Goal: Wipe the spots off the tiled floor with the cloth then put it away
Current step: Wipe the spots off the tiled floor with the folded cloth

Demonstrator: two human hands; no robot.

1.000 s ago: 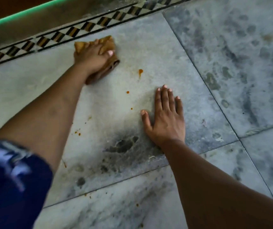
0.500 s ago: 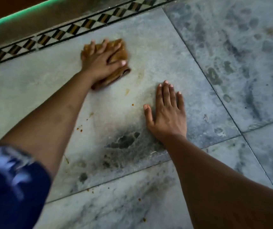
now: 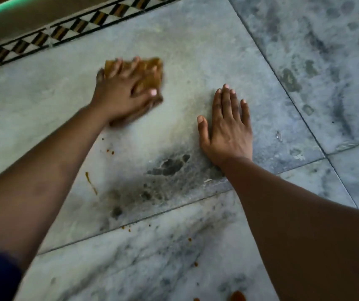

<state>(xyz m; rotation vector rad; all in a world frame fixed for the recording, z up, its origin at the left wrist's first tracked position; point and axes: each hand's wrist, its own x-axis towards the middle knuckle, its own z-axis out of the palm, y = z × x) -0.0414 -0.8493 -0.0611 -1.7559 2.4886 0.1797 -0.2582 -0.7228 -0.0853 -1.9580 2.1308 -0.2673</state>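
Note:
My left hand (image 3: 123, 98) presses flat on a folded brown cloth (image 3: 150, 77) on the grey marble floor tile (image 3: 196, 51); the hand is blurred with motion. My right hand (image 3: 228, 127) lies flat on the same tile, fingers together, holding nothing. Small orange-brown spots (image 3: 110, 151) dot the tile below the cloth, with a streak (image 3: 91, 182) by my left forearm. More spots (image 3: 192, 263) lie on the nearer tile, and a bigger blot (image 3: 237, 296) sits at the bottom edge.
A black-and-white patterned border strip (image 3: 70, 29) runs along the far edge, with a step and a green-lit edge (image 3: 0, 7) behind it. Dark grey marks (image 3: 170, 166) stain the tile between my arms. Grout lines separate large marble tiles to the right.
My left hand has slid the cloth down and to the right, over the spots that lay near the tile's middle; those spots no longer show. My right hand has stayed in place.

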